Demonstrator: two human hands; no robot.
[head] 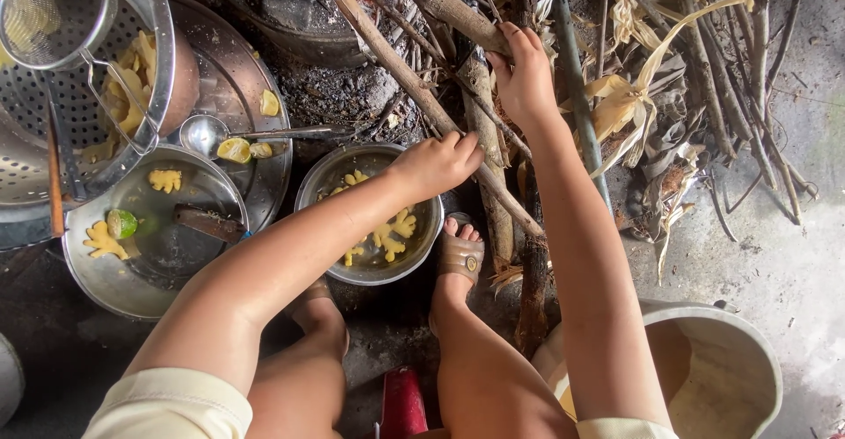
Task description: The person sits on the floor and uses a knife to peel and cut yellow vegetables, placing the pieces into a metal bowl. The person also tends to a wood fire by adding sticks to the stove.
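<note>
Meanwhile, near the middle of the frame, the left hand point(437, 162) is curling closed around a long thin stick point(414, 80) that is slanting from the top centre down toward the lower right. Above it, at upper centre, the right hand point(525, 76) is closing its fingers over a thicker branch point(458, 12) in the heap of firewood. Just below the left hand, a steel bowl point(427, 243) is holding yellow dough shapes point(393, 230). At the upper left, a perforated strainer point(40, 131) is sitting over a wide tray point(242, 78), a ladle point(204, 131) lying beside it.
</note>
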